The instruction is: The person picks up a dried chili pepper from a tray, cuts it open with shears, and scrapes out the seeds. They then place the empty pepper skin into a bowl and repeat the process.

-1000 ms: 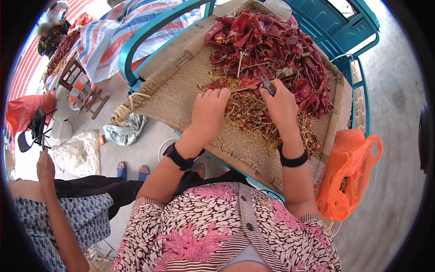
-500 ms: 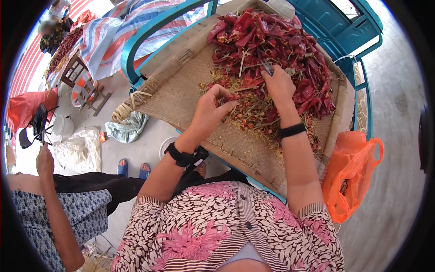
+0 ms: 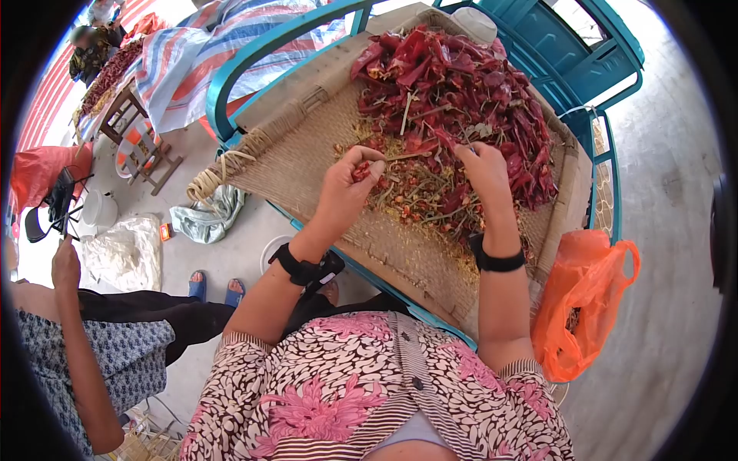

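Note:
My left hand pinches a piece of dried red chili pepper between thumb and fingers, over the near left part of the pile. To the right, my right hand is closed around a small dark metal tool; its exact kind is mostly hidden by the fingers. The tool's tip is beside red chili pieces. Dried red chilies are heaped on a woven mat. Stems, caps and yellow seeds lie scattered between and below my hands.
The mat lies on a teal metal cart. An orange plastic bag hangs at its right side, and a white bowl sits behind the heap. At left are another person's arm, a wooden chair and a white bucket.
My right hand has moved down and slightly right, away from the upper heap, with the metal tool. My left hand has shifted slightly left, keeping its pinch on the red piece.

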Demonstrator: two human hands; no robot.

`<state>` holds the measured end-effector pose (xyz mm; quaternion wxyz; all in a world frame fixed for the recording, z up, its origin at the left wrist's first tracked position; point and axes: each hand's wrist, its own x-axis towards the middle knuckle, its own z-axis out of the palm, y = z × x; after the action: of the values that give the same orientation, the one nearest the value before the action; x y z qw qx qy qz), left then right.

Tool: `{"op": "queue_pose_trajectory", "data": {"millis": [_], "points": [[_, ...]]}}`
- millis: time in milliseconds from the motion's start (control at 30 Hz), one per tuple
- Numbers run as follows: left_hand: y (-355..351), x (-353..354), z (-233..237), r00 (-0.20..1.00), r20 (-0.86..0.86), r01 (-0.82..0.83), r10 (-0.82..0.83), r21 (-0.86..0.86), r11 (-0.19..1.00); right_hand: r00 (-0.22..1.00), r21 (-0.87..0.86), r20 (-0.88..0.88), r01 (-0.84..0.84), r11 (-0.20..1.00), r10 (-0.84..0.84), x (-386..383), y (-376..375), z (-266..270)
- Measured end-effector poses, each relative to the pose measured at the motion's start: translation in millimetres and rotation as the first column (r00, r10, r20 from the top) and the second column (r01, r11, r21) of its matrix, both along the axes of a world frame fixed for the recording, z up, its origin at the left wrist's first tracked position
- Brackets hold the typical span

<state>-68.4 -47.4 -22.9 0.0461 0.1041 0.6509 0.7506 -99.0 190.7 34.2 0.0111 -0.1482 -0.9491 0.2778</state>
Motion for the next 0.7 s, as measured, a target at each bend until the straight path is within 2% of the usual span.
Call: {"op": "queue_pose_trajectory", "data": {"millis": [33,100,133,167,233,267,333,367,400,433,500,533,633,700], "points": [[1.6,1.5,2.7,1.000,-0.006,0.021,-0.021,0.019,1.000,1.000,-0.110,0.007,0.021,0.994,-0.020,9.7,0.9,-1.0],[5.6,1.6,-1.9,0.995,0.003,0.104,-0.105,-0.083,0.991,0.998,-0.327,0.030,0.063,0.943,-0.056,28.1,2.3,-3.6],[7.4,2.6,-3.9,0.989,0.012,0.146,-0.146,-0.134,0.980,0.994,-0.568,-0.003,0.087,0.818,-0.108,39.3,-0.8,-4.2],[11.4,4.2,-2.8,0.984,0.038,0.174,-0.172,-0.071,0.982,0.996,-0.660,0.025,0.079,0.747,-0.083,48.6,-3.5,-4.2],[21.9,7.6,1.1,0.970,0.083,0.225,-0.229,0.054,0.973,0.997,-0.818,0.068,0.072,0.571,-0.028,66.5,-12.2,-1.4],[24.9,7.7,0.7,0.968,0.050,0.242,-0.246,0.086,0.967,0.998,-0.830,0.048,0.059,0.555,-0.035,75.6,-24.9,0.2],[29.5,7.1,0.7,0.960,-0.021,0.277,-0.278,0.151,0.949,0.997,-0.912,0.069,0.046,0.407,0.042,87.7,-35.5,-5.3],[30.7,10.2,2.7,0.959,0.020,0.269,-0.281,0.233,0.935,0.994,-0.944,0.074,0.043,0.327,0.082,91.2,-40.1,-7.8],[30.6,15.0,9.1,0.956,0.060,0.256,-0.288,0.313,0.915,0.994,-0.937,0.081,0.052,0.344,0.069,93.0,-46.1,-10.3],[30.4,17.7,12.5,0.950,0.100,0.237,-0.297,0.390,0.890,0.997,-0.908,0.047,0.017,0.419,0.061,94.4,-47.7,-11.2],[29.5,16.9,3.4,0.956,0.078,0.233,-0.282,0.378,0.896,0.998,-0.826,-0.022,-0.051,0.561,0.058,95.3,-50.1,-12.6],[28.7,17.0,-0.9,0.960,0.069,0.229,-0.272,0.371,0.900,0.990,-0.765,-0.130,-0.062,0.641,-0.058,93.3,-51.5,-13.7],[25.6,22.7,-5.5,0.955,0.036,0.269,-0.293,0.304,0.914,0.970,-0.757,-0.240,-0.157,0.634,-0.046,87.7,-53.4,-6.8],[24.8,27.5,-3.3,0.951,0.013,0.295,-0.310,0.266,0.918,0.974,-0.829,-0.225,-0.174,0.532,-0.033,83.2,-59.2,-7.5]]}}
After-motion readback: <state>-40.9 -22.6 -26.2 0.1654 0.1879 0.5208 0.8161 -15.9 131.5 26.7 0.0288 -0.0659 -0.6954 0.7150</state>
